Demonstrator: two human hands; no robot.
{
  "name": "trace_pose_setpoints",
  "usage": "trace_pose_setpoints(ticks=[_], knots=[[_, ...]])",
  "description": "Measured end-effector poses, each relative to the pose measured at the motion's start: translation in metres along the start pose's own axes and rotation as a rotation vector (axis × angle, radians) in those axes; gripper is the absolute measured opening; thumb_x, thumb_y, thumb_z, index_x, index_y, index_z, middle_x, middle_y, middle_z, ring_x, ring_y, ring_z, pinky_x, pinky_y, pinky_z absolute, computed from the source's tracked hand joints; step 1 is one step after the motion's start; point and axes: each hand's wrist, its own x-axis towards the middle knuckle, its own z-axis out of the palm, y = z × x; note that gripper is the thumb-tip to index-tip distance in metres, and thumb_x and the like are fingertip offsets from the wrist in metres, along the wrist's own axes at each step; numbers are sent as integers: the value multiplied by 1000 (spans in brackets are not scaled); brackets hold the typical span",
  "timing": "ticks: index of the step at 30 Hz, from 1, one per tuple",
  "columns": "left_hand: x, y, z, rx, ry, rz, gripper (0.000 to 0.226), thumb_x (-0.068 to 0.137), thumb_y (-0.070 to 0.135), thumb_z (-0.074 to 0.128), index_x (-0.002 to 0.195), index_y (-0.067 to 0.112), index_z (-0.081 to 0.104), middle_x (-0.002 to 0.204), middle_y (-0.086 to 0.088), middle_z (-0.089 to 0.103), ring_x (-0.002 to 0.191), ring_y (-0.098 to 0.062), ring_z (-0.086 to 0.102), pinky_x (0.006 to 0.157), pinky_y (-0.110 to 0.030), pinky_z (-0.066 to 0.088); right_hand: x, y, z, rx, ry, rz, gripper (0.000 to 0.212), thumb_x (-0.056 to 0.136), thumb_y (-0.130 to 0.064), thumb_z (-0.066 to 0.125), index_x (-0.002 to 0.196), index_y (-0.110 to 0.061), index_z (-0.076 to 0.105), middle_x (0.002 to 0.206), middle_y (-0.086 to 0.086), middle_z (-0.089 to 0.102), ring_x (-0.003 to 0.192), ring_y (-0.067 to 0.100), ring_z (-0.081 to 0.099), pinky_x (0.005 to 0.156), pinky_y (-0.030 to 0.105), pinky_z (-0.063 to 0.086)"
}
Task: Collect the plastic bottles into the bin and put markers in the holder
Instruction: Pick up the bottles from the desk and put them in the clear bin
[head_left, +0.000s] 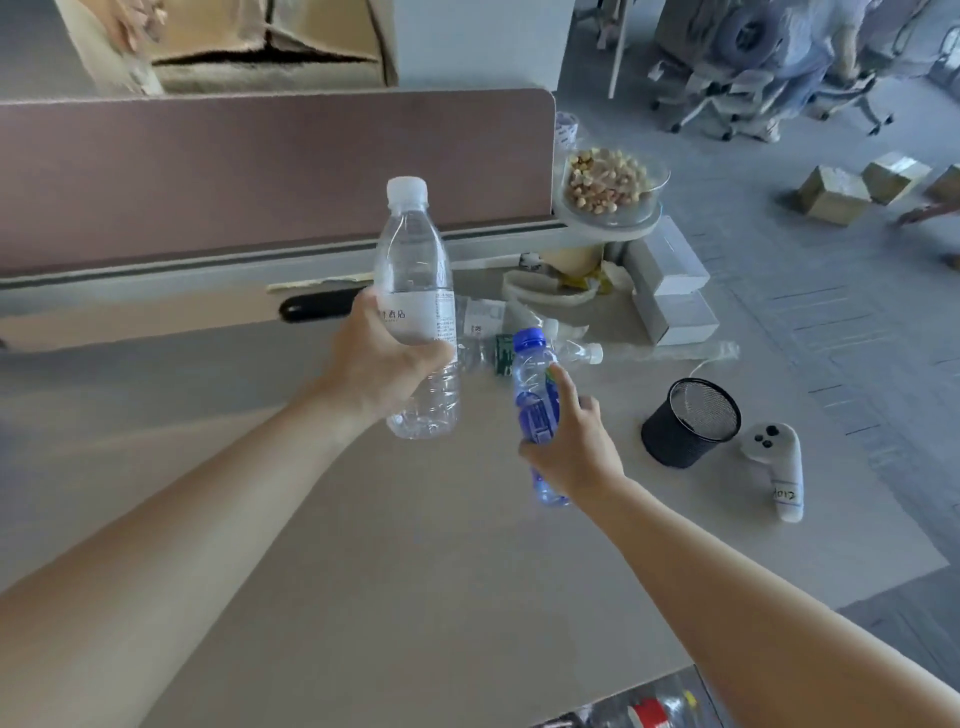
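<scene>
My left hand (379, 364) grips a clear bottle (415, 270) with a white cap and white label, held upright above the desk. My right hand (576, 441) is closed around a smaller blue bottle (535, 379) with a blue cap, tilted slightly. Behind them lie two more clear bottles (576, 353) on their sides on the desk. A black mesh holder (691, 421) stands to the right, leaning a little. A black marker (317, 306) lies at the back edge of the desk, behind my left hand. No bin is in view.
A grey desk (260, 467) with a mauve partition (260, 171) behind it. A white controller (779, 467) lies right of the holder. A glass bowl of nuts (613, 187), white boxes (670, 291) and peel scraps sit at the back right. Cardboard boxes stand on the floor.
</scene>
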Motion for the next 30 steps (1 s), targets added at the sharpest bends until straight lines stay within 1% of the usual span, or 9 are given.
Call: trace_pose_setpoints(ticks=[3, 7, 12, 14, 19, 21, 26, 28, 30], knots=[[-11, -2, -43, 11, 58, -21, 50, 57, 27, 72, 104, 11, 62, 82, -5, 71, 65, -18, 67, 52, -26, 52, -8, -48, -7, 8, 28, -90, 97, 76, -24, 69, 149, -40, 8, 131, 11, 39, 102, 34, 57, 76, 39, 51], [-36, 5, -122, 65, 227, -16, 46, 66, 28, 75, 107, 26, 54, 83, 11, 65, 73, -5, 62, 60, -24, 47, -24, -128, -1, 50, 64, -217, 93, 79, -24, 68, 150, -37, 10, 135, 12, 41, 113, 33, 52, 78, 36, 44], [-81, 2, -251, 76, 424, -8, 60, 65, 31, 73, 120, 29, 49, 88, 12, 65, 83, -10, 64, 73, -30, 51, -61, -250, 40, 120, 29, -405, 91, 78, -26, 68, 149, -38, 13, 121, 10, 47, 92, 25, 54, 74, 34, 44], [-105, -7, -305, 63, 509, -26, 59, 69, 26, 72, 122, 27, 47, 86, 13, 62, 82, -10, 62, 68, -25, 48, -83, -300, 66, 161, -21, -489, 91, 76, -28, 70, 147, -40, 14, 122, 8, 49, 92, 24, 58, 73, 34, 47], [-167, -50, -421, 47, 712, -121, 59, 67, 28, 70, 119, 32, 42, 91, 16, 59, 86, -9, 61, 74, -29, 50, -144, -412, 133, 307, -143, -655, 90, 75, -23, 73, 146, -37, 19, 125, 3, 52, 100, 23, 57, 69, 28, 46], [-190, -70, -457, 39, 732, -174, 57, 69, 28, 71, 119, 31, 44, 88, 14, 60, 78, -10, 60, 65, -27, 48, -168, -450, 156, 380, -191, -691, 90, 77, -20, 73, 147, -35, 19, 126, 1, 54, 96, 19, 57, 60, 23, 43], [-217, -129, -513, 114, 722, -311, 59, 69, 33, 76, 119, 22, 48, 99, 2, 64, 82, -16, 61, 60, -29, 50, -215, -512, 204, 495, -226, -693, 87, 80, -26, 72, 148, -33, 20, 121, -7, 54, 96, 17, 51, 79, 28, 38], [-215, -155, -518, 95, 629, -408, 58, 76, 29, 72, 127, 16, 47, 111, -2, 63, 91, -21, 61, 72, -37, 53, -227, -524, 217, 495, -235, -687, 85, 81, -27, 72, 148, -31, 21, 112, -10, 50, 94, 15, 50, 79, 27, 37], [-212, -187, -519, 204, 570, -559, 69, 72, 43, 68, 130, 13, 46, 114, -4, 62, 95, -24, 62, 78, -36, 50, -236, -529, 228, 490, -248, -683, 80, 81, -25, 73, 146, -28, 26, 113, -9, 50, 94, 14, 50, 78, 27, 37]])
